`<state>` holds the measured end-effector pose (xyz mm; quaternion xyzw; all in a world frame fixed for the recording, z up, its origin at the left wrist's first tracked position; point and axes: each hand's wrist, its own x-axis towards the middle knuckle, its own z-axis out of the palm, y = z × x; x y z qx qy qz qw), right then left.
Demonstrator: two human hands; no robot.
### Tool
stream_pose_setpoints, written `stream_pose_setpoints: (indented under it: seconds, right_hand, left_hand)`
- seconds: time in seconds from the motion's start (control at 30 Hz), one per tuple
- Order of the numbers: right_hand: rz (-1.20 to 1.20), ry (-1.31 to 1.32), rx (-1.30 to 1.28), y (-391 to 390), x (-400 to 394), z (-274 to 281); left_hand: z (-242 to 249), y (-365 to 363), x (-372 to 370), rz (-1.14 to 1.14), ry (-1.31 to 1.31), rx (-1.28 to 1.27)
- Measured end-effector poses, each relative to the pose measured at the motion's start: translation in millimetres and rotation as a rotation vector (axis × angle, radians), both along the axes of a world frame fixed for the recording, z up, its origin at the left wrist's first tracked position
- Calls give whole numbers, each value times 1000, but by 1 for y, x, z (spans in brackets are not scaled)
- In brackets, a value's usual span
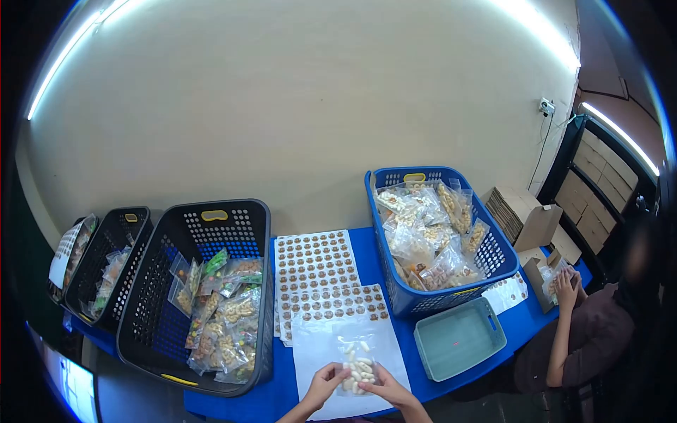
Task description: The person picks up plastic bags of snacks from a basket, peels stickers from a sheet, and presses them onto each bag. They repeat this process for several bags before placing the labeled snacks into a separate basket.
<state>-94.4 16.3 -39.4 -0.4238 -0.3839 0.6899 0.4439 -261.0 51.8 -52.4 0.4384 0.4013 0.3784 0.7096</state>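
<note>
Between my two hands is a clear plastic bag (360,366) of white, finger-shaped pieces, held over the sticker sheets. My left hand (328,381) grips its left edge, and my right hand (389,388) grips its lower right side with the thumb on the front. Underneath lies a white sheet (310,345), whose far part carries rows of round brown stickers. Another sheet of round stickers (316,261) lies beyond it on the blue table cover.
A black basket (243,296) of filled bags stands left, with smaller black baskets (137,233) farther left. At right are a blue basket (451,299) full of bags and a green tray (462,338). A co-worker (585,345) handles a bag by a cardboard box (537,285).
</note>
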Motion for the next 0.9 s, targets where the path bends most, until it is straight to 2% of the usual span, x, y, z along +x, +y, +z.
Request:
stream_pose_setpoints:
  seconds: [0.03,0.07,0.1,0.2,0.3,0.4,0.53,0.63,0.67,0.73,0.8,0.83,0.9]
  right_hand:
    - [-90,-29,-6,0,-3,3]
    - [-70,-54,-22,1,1,4]
    - [-49,-77,-41,1,4,3]
    - [24,-152,3,1,16,-5]
    - [101,-137,20,-6,15,-6]
    - [187,-65,-16,-2,10,-11]
    - [261,-1,-118,42,21,-41]
    - [35,-326,-26,100,36,-132]
    - [-24,-471,35,118,42,-162]
    - [-154,-717,-13,147,49,-206]
    - [-142,-976,109,165,60,-246]
    - [-132,-1106,176,167,63,-251]
    - [-164,-1105,142,172,65,-250]
  left_hand:
    - [-2,0,3,64,-48,-29]
    - [-5,-1,4,129,-94,-60]
    - [-5,-1,4,142,-101,-30]
    - [6,-9,13,183,-165,-182]
    - [15,-16,18,144,-184,-131]
    - [15,-18,11,210,76,16]
    - [17,-19,-12,415,142,114]
    - [31,-24,-20,579,-27,84]
    - [25,-29,-24,597,-6,78]
    - [9,-39,-31,630,38,67]
    - [18,-48,-21,639,-2,25]
    - [13,-54,-20,638,-11,9]
    - [3,-63,-17,626,-22,-41]
